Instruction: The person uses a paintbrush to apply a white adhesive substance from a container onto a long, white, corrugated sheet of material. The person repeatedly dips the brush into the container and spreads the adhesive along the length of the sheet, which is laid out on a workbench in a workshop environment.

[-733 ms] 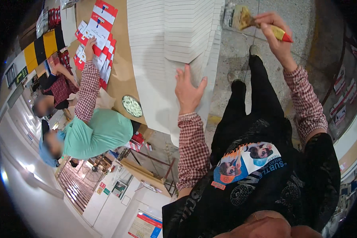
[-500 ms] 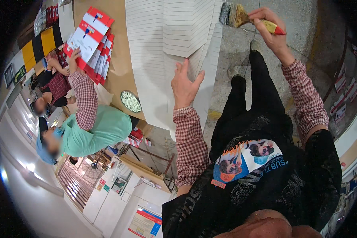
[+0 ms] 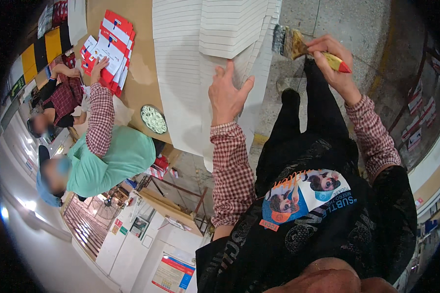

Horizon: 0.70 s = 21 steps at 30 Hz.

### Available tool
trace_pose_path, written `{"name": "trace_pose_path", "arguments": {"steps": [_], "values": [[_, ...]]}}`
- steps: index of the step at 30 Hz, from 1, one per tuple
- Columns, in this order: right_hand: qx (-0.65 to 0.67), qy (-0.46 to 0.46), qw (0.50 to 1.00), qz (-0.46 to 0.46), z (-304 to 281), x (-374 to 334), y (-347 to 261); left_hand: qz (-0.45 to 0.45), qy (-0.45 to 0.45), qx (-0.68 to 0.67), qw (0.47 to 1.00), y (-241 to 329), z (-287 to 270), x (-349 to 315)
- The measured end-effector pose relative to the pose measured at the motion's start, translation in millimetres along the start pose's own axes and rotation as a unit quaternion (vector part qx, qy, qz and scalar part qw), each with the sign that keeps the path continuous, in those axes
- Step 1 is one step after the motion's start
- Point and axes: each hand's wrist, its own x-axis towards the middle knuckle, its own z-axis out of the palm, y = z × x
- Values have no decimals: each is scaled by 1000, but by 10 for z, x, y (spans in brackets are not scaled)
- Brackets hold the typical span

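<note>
My left hand rests on a stack of overlapping, staggered grey-white sheets, fingers and thumb spread apart, fingertips at the lower edge of the upper layer. More white sheets with fanned edges lie under and to the left of it. My right hand is wrapped round the yellow-and-red handle of a flat paintbrush. The brush is held out level, its bristles pointing left, close to the right edge of the sheets. Whether the bristle tips touch the sheets I cannot tell.
To the left, a co-worker in a green top has a hand on a pile of red-and-white packages on the brown tabletop. A dish of pale green-white rings stands nearby. Another person sits farther left. Concrete floor lies at right.
The co-worker's hand and the red-and-white packages have shifted, and the packages lie in a different spread. My left hand stays on the sheets; the brush has moved down slightly in view.
</note>
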Motion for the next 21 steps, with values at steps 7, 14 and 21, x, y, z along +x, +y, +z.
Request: {"name": "trace_pose_path", "arguments": {"steps": [7,14,21], "values": [[-31,36,998,-37,45,153,42,3,14,13,1000,9,51,46],[40,19,999,3,8,31,9,-1,28,21,999,-9,45,81],[-32,41,997,-49,-56,456,337,6,19,11,1000,6,48,145]]}}
